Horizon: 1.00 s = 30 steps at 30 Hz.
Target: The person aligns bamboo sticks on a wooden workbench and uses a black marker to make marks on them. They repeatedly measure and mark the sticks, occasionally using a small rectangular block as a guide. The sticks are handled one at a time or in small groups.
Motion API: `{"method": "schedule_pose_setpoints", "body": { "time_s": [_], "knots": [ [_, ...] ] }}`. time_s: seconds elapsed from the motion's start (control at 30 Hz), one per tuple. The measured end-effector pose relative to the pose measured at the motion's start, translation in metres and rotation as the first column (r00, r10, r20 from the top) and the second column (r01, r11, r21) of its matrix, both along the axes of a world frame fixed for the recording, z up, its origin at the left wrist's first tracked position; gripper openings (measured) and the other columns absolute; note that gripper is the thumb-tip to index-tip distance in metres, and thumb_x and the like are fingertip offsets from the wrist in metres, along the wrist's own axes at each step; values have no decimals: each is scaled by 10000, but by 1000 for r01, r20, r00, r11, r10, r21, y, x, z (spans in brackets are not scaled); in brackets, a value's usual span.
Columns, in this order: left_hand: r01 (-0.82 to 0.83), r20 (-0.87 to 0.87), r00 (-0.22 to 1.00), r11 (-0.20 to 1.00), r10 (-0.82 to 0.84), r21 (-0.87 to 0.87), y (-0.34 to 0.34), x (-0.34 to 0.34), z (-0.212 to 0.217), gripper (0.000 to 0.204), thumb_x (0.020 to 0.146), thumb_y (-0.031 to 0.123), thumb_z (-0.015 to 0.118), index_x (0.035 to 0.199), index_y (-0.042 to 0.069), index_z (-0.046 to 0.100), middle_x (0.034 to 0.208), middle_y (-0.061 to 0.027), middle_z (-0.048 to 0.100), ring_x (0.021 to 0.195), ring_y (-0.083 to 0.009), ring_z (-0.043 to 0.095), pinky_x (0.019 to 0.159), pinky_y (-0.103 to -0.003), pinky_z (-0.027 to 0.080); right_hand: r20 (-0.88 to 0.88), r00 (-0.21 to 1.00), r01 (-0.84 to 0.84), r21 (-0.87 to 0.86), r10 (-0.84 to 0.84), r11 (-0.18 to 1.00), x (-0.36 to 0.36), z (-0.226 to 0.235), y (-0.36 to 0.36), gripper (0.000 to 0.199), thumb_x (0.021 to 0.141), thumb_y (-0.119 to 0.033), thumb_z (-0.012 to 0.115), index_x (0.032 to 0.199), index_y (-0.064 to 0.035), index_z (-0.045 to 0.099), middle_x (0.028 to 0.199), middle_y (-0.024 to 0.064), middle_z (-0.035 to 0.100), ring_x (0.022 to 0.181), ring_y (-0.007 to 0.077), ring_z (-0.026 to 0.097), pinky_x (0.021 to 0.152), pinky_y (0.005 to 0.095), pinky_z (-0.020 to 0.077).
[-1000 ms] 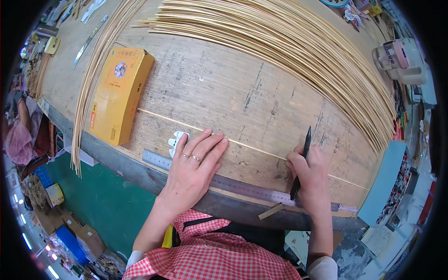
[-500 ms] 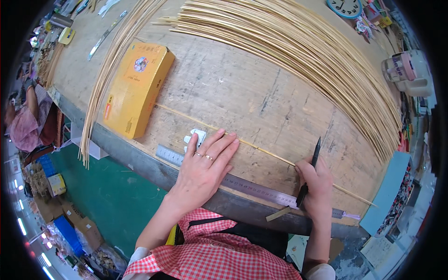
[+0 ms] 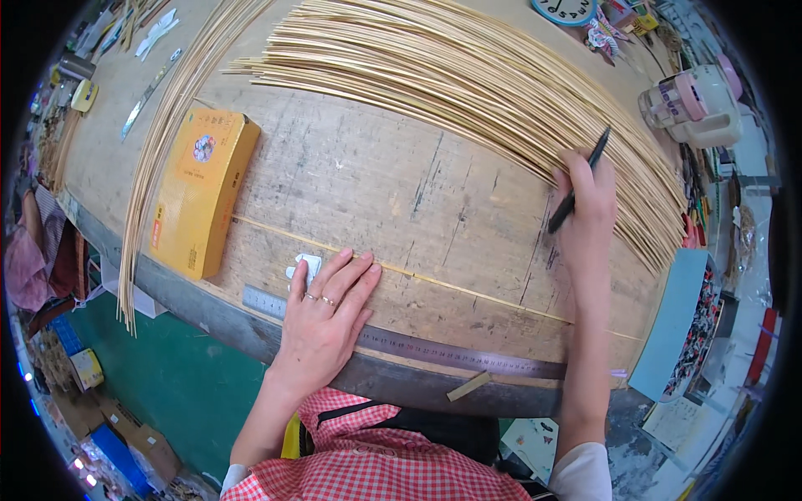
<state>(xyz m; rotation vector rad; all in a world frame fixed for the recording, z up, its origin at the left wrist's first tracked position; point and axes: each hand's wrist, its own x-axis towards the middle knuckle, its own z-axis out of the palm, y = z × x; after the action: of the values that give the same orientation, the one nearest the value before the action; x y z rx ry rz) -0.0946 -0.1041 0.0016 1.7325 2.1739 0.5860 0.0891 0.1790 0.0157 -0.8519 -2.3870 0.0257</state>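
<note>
My left hand (image 3: 326, 313) lies flat on the wooden bench, fingers spread, pressing on a single thin bamboo strip (image 3: 468, 292) that runs across the bench. Its palm rests over a long steel ruler (image 3: 468, 357) lying along the bench's near edge. A small white object (image 3: 306, 267) sits just beyond the fingertips. My right hand (image 3: 585, 196) is stretched far out to the right, holding a black pen (image 3: 578, 179), and touches the near edge of a big fan of bamboo strips (image 3: 468, 75).
A yellow flat box (image 3: 200, 188) lies at the left, beside a thin bundle of strips (image 3: 159, 159) hanging over the bench edge. A pink and white device (image 3: 697, 104) and a clock (image 3: 568, 8) stand at the far right. Green floor (image 3: 167, 384) lies below left.
My right hand has lifted off the ruler end and moved away up to the fan of strips, pen still in it. My left hand stays on the single strip.
</note>
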Motion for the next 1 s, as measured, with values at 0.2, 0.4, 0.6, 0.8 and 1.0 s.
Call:
{"method": "schedule_pose_setpoints", "body": {
  "time_s": [0.2, 0.4, 0.6, 0.8, 1.0],
  "knots": [
    [8, 6, 1000, 1000, -8, 16, 0, 0, -3, 628, 825, 43, 732, 1426, 118, 566, 1473, -62, 534, 1417, -300, 466, 1186, -600, 266, 44, 999, 13, -58, -10, 998, 4, -8, 16, 176, 841, -8, 648, 1014, -43, 653, 939, 143, 615, 873, 330, 601, 738, 407, 462],
    [8, -6, 1000, 1000, -8, 29, -2, -1, -5, 617, 832, 58, 733, 1422, 116, 565, 1465, -61, 542, 1412, -280, 477, 1187, -598, 266, -8, 999, -38, -286, 37, 958, 35, 13, -28, 152, 833, 0, 680, 977, -37, 645, 871, 144, 580, 801, 331, 585, 700, 397, 451],
    [7, -12, 1000, 998, -6, 55, -2, -1, -8, 614, 848, 70, 729, 1434, 123, 554, 1471, -56, 535, 1420, -261, 470, 1184, -592, 276, 103, 994, 15, -415, 31, 910, 79, 1, -74, 130, 832, -3, 725, 927, -14, 638, 850, 150, 574, 803, 336, 588, 703, 392, 454],
    [0, 11, 1000, 998, -1, 60, -2, -1, -5, 606, 846, 57, 727, 1428, 102, 563, 1493, -84, 504, 1422, -280, 463, 1164, -586, 334, 140, 990, 39, -478, 33, 877, 87, 5, -94, 125, 830, 5, 725, 911, -15, 633, 883, 147, 588, 838, 342, 594, 714, 403, 470],
    [14, 15, 1000, 998, -15, 66, 0, -1, -6, 610, 845, 42, 715, 1433, 91, 559, 1519, -97, 487, 1435, -305, 449, 1164, -583, 342, 122, 989, -21, -456, 86, 890, 82, -1, -104, 199, 799, 9, 723, 970, -38, 633, 920, 148, 595, 864, 348, 597, 721, 431, 481]
  ]
}}
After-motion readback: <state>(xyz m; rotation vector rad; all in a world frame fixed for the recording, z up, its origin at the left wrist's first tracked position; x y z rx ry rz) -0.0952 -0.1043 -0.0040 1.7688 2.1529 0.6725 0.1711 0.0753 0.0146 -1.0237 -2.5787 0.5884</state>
